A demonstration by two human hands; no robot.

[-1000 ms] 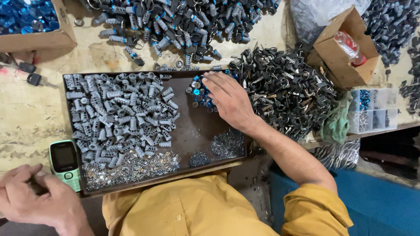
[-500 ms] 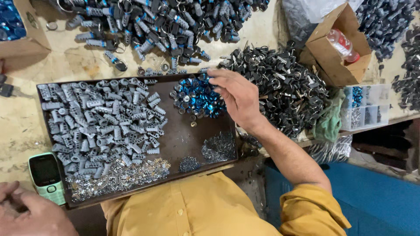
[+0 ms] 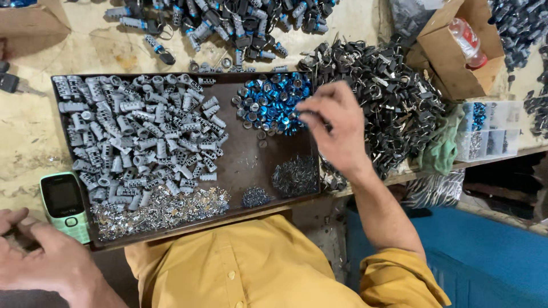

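My right hand [image 3: 338, 130] hovers over the right end of a brown tray [image 3: 245, 161], fingers bent and pointing left at a pile of blue rings [image 3: 269, 101]. Whether it pinches a small part is hidden. My left hand [image 3: 41, 258] rests at the lower left with fingers curled, just beside a green phone [image 3: 64, 204]. On the tray lie several grey cylinders [image 3: 137, 137], a heap of shiny metal bits [image 3: 157, 210] and two small dark heaps of springs [image 3: 294, 175].
Black keys are piled [image 3: 394, 102] right of the tray, and key-and-lock parts [image 3: 228, 23] lie beyond it. A cardboard box [image 3: 454, 54] holds a bottle. Also on the right are a clear compartment box [image 3: 491, 134] and a green cloth [image 3: 442, 148]. The table edge runs at the lower right.
My right hand has drawn back to the right, off the blue rings, leaving them uncovered. My left hand stays by the phone. The view has shifted slightly.
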